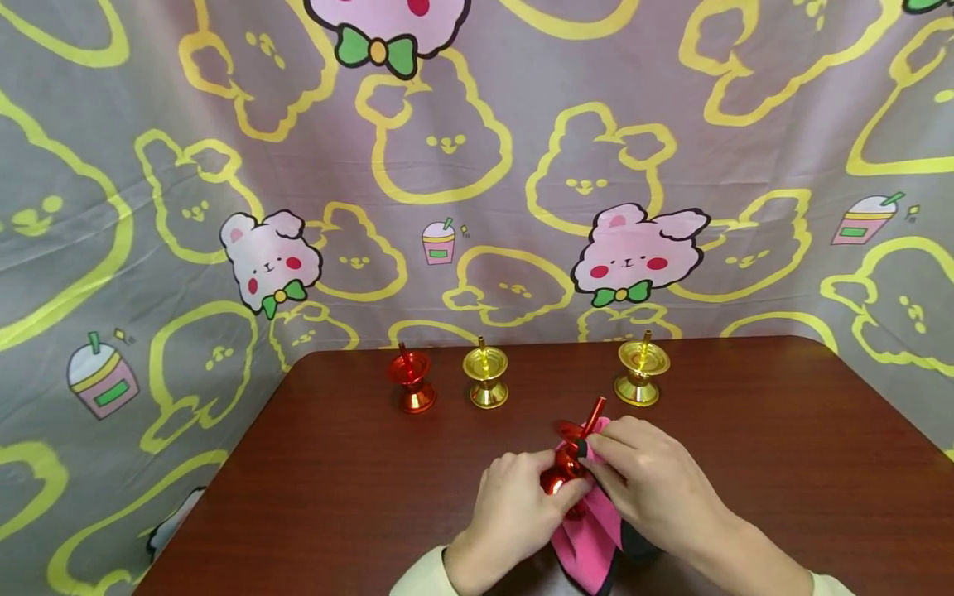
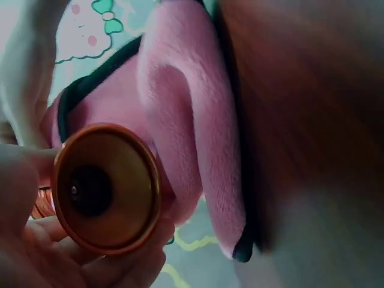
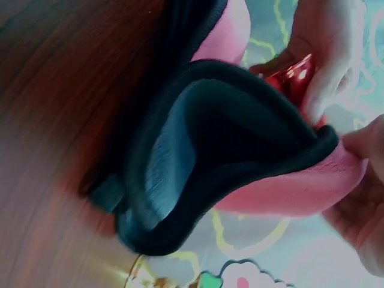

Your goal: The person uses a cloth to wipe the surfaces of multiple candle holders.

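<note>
A shiny red metal candle holder (image 1: 554, 481) with a thin upright stem is tilted over the table in front of me. My left hand (image 1: 513, 502) grips it low around its body. In the left wrist view, the hollow underside of its base (image 2: 135, 180) faces the camera, dark at the centre. My right hand (image 1: 656, 476) pinches a pink cloth with black edging (image 1: 584, 542) against the holder near its dish and stem. The rest of the cloth hangs in folds below the hands. In the right wrist view, a fold of the cloth (image 3: 282, 195) opens to a dark lining.
Toward the back of the table (image 1: 335, 472) stand another red candle holder (image 1: 417, 400), a gold candle holder (image 1: 488, 394) and a second gold one (image 1: 637, 391) farther right. Behind the table hangs a grey curtain (image 1: 514, 165) printed with cartoon animals.
</note>
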Action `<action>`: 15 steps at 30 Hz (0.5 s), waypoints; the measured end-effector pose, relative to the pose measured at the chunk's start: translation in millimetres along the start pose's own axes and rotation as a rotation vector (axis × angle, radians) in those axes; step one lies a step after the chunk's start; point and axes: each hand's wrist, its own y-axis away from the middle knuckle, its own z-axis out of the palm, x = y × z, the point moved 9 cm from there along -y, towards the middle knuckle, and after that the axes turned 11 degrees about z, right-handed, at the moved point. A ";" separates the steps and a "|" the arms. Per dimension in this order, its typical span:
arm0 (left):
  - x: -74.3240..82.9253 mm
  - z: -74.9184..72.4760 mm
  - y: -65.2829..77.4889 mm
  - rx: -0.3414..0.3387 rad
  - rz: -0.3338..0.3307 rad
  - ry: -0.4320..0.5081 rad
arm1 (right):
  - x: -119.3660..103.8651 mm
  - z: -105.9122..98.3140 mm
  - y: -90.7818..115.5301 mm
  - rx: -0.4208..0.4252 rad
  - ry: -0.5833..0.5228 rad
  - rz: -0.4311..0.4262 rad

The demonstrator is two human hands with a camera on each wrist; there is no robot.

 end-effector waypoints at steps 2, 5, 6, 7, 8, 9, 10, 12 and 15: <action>7.3 -2.1 -3.0 0.028 0.065 -0.180 | -1.6 3.7 -2.5 -0.008 0.066 0.041; 15.1 -0.2 -6.0 0.047 0.137 -0.360 | -3.0 10.5 -7.0 -0.041 0.175 0.105; 16.3 1.1 -6.5 0.046 0.151 -0.395 | -3.4 12.6 -8.0 -0.052 0.202 0.120; 16.5 2.4 -6.6 0.040 0.156 -0.409 | -3.4 14.5 -8.8 -0.064 0.221 0.130; 15.8 3.8 -6.6 0.031 0.155 -0.410 | -3.2 16.1 -9.4 -0.077 0.230 0.136; 14.2 4.9 -6.6 0.019 0.146 -0.388 | -2.7 16.9 -9.7 -0.085 0.226 0.137; 11.4 5.4 -6.5 0.007 0.129 -0.350 | -1.7 17.1 -9.6 -0.090 0.211 0.132; 2.3 5.7 -5.7 -0.022 0.065 -0.211 | 1.2 15.3 -9.2 -0.087 0.151 0.113; -14.8 6.2 -4.2 -0.051 -0.065 0.188 | 8.7 7.0 -7.5 -0.063 -0.043 0.062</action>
